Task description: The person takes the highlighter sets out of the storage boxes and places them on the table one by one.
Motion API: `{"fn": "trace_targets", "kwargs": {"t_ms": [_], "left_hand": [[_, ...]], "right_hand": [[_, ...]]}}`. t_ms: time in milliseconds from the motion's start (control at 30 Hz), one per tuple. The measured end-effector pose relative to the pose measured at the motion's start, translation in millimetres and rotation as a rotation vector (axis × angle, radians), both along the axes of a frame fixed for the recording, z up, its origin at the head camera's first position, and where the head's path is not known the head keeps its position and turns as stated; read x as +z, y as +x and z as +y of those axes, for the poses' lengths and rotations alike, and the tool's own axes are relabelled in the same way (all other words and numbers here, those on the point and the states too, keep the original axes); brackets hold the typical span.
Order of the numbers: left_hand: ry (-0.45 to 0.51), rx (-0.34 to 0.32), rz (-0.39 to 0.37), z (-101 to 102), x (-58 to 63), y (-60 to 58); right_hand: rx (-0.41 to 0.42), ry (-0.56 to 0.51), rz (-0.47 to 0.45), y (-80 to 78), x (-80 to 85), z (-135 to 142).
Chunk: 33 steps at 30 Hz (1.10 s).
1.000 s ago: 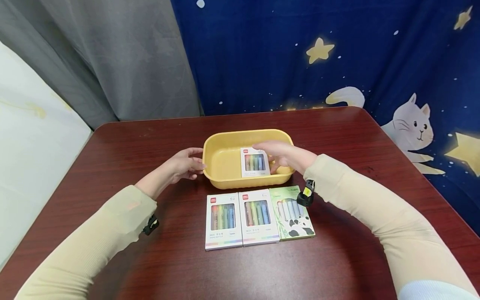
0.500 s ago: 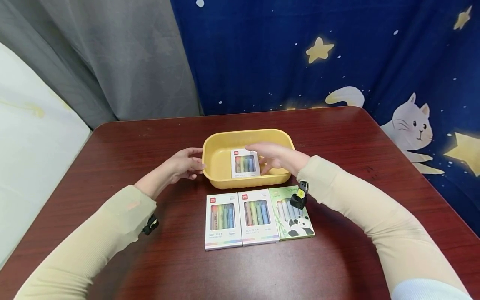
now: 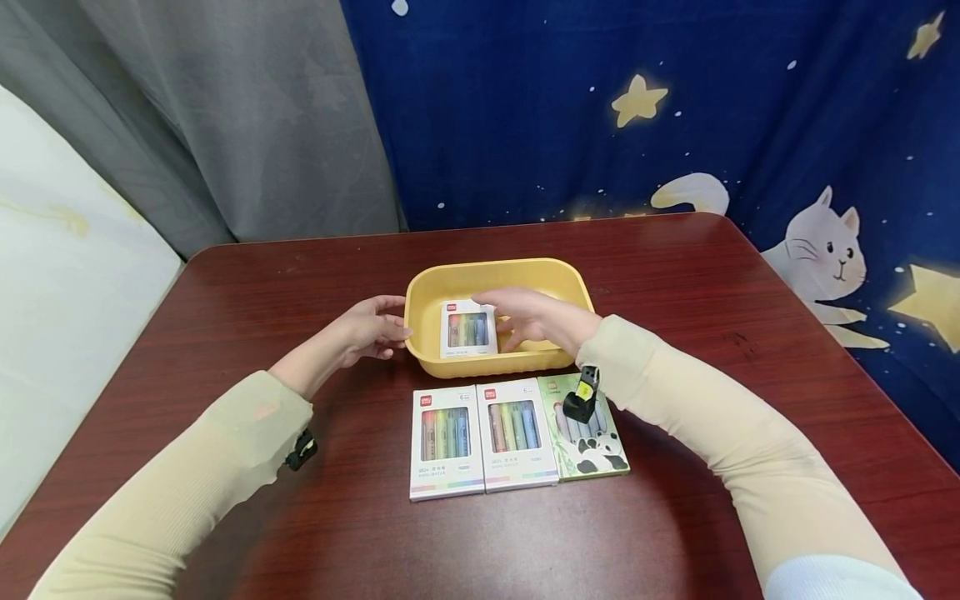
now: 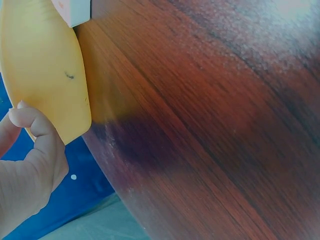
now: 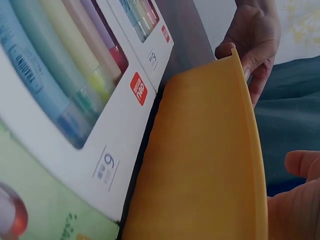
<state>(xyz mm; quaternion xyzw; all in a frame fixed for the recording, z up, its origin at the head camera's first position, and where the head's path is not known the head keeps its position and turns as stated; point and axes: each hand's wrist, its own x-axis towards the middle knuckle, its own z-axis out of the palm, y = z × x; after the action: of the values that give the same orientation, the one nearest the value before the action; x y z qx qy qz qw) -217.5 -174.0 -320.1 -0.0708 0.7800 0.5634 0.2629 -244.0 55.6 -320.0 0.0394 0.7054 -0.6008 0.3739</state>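
Note:
A yellow plastic bin [image 3: 427, 292] stands mid-table. My left hand [image 3: 367, 329] holds its left end, fingers bent against the wall; in the left wrist view the thumb and a finger meet at the bin's edge. Inside the bin is a white box of highlighters [image 3: 468, 328], its lower part hidden by the front wall. My right hand [image 3: 528, 317] reaches over the bin's right side and grips that box at its right side, one finger over the top edge. In the right wrist view the bin wall hides most of the right hand's fingers.
Two more white highlighter boxes [image 3: 447, 442] and a green panda-print pen box [image 3: 588, 450] lie side by side in front of the bin. Brown wooden table [image 3: 300, 533] surrounds them. Behind it hang a grey curtain [image 3: 285, 117] and a blue starry one [image 3: 510, 108].
My right hand has moved left inside the bin, and the white highlighter box has shifted left with it. My left hand and the boxes in front stay put.

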Motion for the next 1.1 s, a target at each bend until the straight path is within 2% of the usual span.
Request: {"fn": "trace_targets", "kwargs": {"t_ms": [1100], "left_hand": [[0.008,0.003,-0.003,-1,-0.9,-1.0]], "right_hand": [[-0.113,-0.012,-0.003,1.7,-8.8,-20]]}}
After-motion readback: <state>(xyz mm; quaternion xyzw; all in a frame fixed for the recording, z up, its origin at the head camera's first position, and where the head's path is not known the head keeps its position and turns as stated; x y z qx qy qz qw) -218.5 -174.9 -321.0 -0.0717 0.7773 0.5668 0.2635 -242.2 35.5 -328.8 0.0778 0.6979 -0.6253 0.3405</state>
